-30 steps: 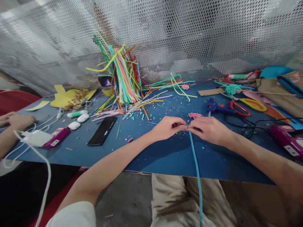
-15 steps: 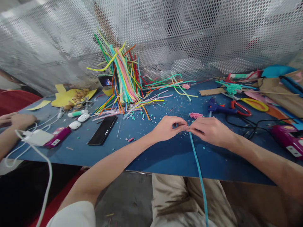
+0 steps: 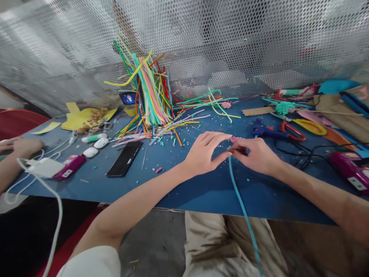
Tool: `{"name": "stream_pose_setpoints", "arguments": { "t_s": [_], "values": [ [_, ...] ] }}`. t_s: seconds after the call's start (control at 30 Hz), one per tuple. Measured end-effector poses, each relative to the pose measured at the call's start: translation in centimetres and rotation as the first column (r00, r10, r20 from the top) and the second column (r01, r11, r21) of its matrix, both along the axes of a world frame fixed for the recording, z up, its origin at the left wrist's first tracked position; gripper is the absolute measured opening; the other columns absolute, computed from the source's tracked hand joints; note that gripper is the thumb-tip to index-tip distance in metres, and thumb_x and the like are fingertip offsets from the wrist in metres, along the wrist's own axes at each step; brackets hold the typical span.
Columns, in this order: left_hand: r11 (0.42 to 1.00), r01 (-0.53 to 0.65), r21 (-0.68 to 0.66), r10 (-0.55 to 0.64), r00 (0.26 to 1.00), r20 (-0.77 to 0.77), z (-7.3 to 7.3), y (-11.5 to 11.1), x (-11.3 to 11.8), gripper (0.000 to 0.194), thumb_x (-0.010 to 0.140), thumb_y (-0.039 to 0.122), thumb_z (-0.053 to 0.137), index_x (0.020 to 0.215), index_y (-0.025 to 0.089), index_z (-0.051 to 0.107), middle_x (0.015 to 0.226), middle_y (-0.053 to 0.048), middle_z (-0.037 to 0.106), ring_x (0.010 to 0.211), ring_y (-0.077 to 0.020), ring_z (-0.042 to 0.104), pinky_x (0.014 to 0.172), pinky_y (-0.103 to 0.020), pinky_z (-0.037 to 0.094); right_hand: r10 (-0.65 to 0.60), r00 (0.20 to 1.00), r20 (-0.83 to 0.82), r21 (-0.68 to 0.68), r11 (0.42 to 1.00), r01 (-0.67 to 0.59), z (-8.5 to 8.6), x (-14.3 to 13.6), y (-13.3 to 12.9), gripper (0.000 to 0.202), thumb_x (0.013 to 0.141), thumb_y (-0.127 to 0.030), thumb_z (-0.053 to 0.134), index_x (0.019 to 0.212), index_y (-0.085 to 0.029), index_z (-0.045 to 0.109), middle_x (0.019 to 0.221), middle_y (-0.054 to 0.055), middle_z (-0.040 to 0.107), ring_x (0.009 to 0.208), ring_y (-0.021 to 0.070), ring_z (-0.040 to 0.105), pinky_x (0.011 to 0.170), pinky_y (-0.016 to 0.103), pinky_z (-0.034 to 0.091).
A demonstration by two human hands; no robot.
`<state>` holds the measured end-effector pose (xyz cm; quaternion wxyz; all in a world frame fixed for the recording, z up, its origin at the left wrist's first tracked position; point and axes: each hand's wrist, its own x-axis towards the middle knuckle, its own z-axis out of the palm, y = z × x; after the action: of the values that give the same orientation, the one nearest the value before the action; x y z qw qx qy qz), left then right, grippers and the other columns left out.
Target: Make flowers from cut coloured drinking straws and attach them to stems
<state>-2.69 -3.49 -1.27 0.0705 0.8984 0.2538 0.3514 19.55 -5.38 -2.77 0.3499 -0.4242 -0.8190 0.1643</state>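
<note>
A long light-blue pipe cleaner (image 3: pixel 241 204) hangs from my fingertips, over the table's front edge and down past my lap. My right hand (image 3: pixel 256 156) is closed in a pinch on its upper end. Close beside it, my left hand (image 3: pixel 202 153) has its thumb and fingers apart, the tips near the pipe cleaner's end; whether they touch it I cannot tell. Just behind the right fingertips lies a pink fuzzy piece (image 3: pixel 236 139), partly hidden. A dark blue glue gun (image 3: pixel 269 130) rests beyond my right hand.
A bundle of colourful pipe cleaners (image 3: pixel 151 92) stands at the back. A black phone (image 3: pixel 124 159) lies left of my arm. Red-and-yellow-handled scissors (image 3: pixel 309 126), black cords and a purple power strip (image 3: pixel 350 171) are at right. Another person's hand (image 3: pixel 25 147) rests at far left.
My left thumb and fingers have spread apart from their pinch, and the hand has risen slightly. The right hand keeps its pinch, turned a little. The hanging pipe cleaner's lower part has swung right.
</note>
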Motion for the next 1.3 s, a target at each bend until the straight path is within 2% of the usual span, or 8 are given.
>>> {"name": "stream_pose_setpoints", "arguments": {
  "t_s": [0.17, 0.3, 0.5, 0.57, 0.67, 0.87, 1.03, 1.3],
  "values": [
    [0.997, -0.013, -0.077, 0.018, 0.998, 0.059, 0.1, -0.5, -0.1, 0.027, 0.094, 0.044, 0.058, 0.103, 0.018, 0.057, 0.085, -0.003, 0.065, 0.082, -0.0161, 0.059, 0.083, -0.032, 0.048, -0.116, 0.943, -0.312, -0.195, 0.979, 0.056, 0.5, 0.1, 0.2, 0.031, 0.090, -0.049, 0.063, 0.080, -0.020, 0.069, 0.067, 0.001, 0.065, 0.057, 0.0132, 0.053, 0.054, 0.027, 0.044],
    [0.943, 0.051, -0.330, -0.051, 0.999, 0.007, -0.3, -0.7, 0.6, 0.038, 0.093, 0.052, 0.059, 0.108, 0.017, 0.056, 0.097, -0.006, 0.068, 0.081, -0.0146, 0.062, 0.079, -0.029, 0.050, -0.174, 0.835, -0.521, -0.258, 0.965, 0.040, 0.9, -0.2, 0.0, 0.030, 0.085, -0.051, 0.069, 0.079, -0.021, 0.073, 0.067, 0.002, 0.065, 0.054, 0.0133, 0.052, 0.051, 0.028, 0.045],
    [0.642, 0.298, -0.707, -0.210, 0.954, 0.212, -0.8, -0.5, 1.0, 0.039, 0.098, 0.049, 0.051, 0.118, 0.016, 0.056, 0.081, -0.004, 0.070, 0.069, -0.0109, 0.063, 0.069, -0.024, 0.051, -0.213, 0.743, -0.634, -0.288, 0.957, 0.029, 0.8, -0.3, -0.1, 0.021, 0.084, -0.046, 0.072, 0.086, -0.025, 0.079, 0.073, 0.003, 0.070, 0.056, 0.0136, 0.051, 0.052, 0.031, 0.044],
    [0.602, 0.339, -0.723, -0.183, 0.940, 0.288, -0.7, 0.0, 0.8, 0.040, 0.098, 0.049, 0.051, 0.116, 0.015, 0.059, 0.078, -0.003, 0.067, 0.067, -0.0097, 0.061, 0.068, -0.023, 0.051, -0.229, 0.702, -0.675, -0.297, 0.954, 0.025, 0.6, -0.1, 0.2, 0.019, 0.083, -0.044, 0.073, 0.087, -0.026, 0.079, 0.074, 0.003, 0.069, 0.057, 0.0138, 0.051, 0.052, 0.031, 0.044],
    [0.612, 0.305, -0.730, -0.139, 0.950, 0.280, -0.3, 1.0, 0.3, 0.040, 0.099, 0.048, 0.049, 0.113, 0.014, 0.064, 0.070, 0.001, 0.058, 0.061, -0.0080, 0.054, 0.062, -0.021, 0.047, -0.257, 0.659, -0.707, -0.309, 0.950, 0.040, 0.3, 0.1, 0.7, 0.019, 0.081, -0.044, 0.076, 0.086, -0.026, 0.076, 0.070, 0.002, 0.067, 0.056, 0.0138, 0.052, 0.052, 0.032, 0.046],
    [0.681, 0.085, -0.727, -0.188, 0.980, -0.061, 0.7, 3.1, -1.4, 0.039, 0.099, 0.048, 0.047, 0.102, 0.017, 0.070, 0.067, 0.003, 0.054, 0.056, -0.0067, 0.046, 0.055, -0.020, 0.036, -0.255, 0.673, -0.694, -0.297, 0.953, 0.055, 0.3, 0.6, 1.2, 0.020, 0.083, -0.046, 0.072, 0.082, -0.026, 0.068, 0.070, 0.002, 0.061, 0.057, 0.0145, 0.052, 0.055, 0.033, 0.050],
    [0.859, -0.085, -0.505, -0.008, 0.984, -0.180, 0.9, 4.7, -2.6, 0.038, 0.100, 0.045, 0.045, 0.101, 0.020, 0.073, 0.076, 0.000, 0.066, 0.057, -0.0084, 0.045, 0.058, -0.023, 0.033, -0.243, 0.722, -0.647, -0.224, 0.967, 0.125, -0.1, 1.3, 1.8, 0.022, 0.087, -0.046, 0.068, 0.084, -0.024, 0.065, 0.070, 0.003, 0.065, 0.056, 0.0151, 0.056, 0.056, 0.035, 0.053],
    [0.938, -0.337, -0.086, 0.305, 0.915, -0.262, 0.2, 6.1, -3.7, 0.034, 0.102, 0.039, 0.043, 0.104, 0.023, 0.073, 0.103, -0.005, 0.074, 0.095, -0.0177, 0.064, 0.084, -0.031, 0.045, -0.223, 0.781, -0.583, -0.236, 0.967, 0.101, -0.8, 2.3, 2.9, 0.014, 0.085, -0.038, 0.070, 0.086, -0.024, 0.066, 0.076, 0.005, 0.071, 0.064, 0.0186, 0.064, 0.063, 0.039, 0.057]
  ]
}}
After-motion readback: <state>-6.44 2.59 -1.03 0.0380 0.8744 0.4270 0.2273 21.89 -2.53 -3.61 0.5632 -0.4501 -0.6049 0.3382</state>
